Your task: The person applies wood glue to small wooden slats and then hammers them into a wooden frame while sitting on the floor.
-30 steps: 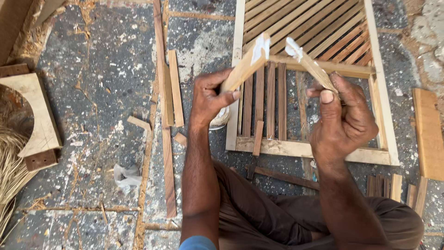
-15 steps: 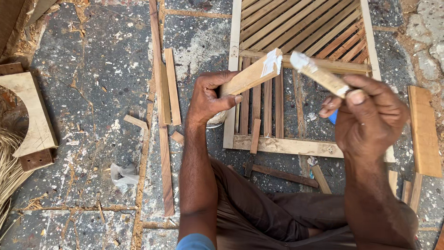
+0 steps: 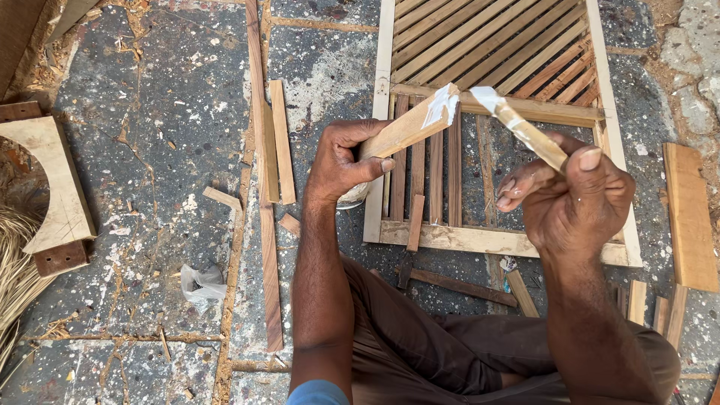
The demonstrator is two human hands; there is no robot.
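Note:
My left hand [image 3: 343, 159] grips a short wooden slat [image 3: 409, 125] whose raised far end is coated with white glue. My right hand [image 3: 574, 199] holds a thin wooden stick [image 3: 523, 129], its tip also white with glue and close to the slat's end without touching it. Both are held above a pale wooden frame [image 3: 496, 241] lying on the stone floor, filled with slanted slats at the top and a few upright dark slats lower down. Under my left hand a small whitish container [image 3: 352, 199] is partly hidden.
Long thin wood strips [image 3: 268, 187] lie left of the frame. A curved wooden piece [image 3: 52, 184] and straw sit at the far left. Short boards [image 3: 688, 214] and offcuts lie at the right. A hammer [image 3: 450, 283] rests by my knees, near crumpled plastic [image 3: 201, 282].
My right hand has shifted its grip and drawn the stick's glued tip slightly away from the slat's end. The left hand has kept the slat nearly still.

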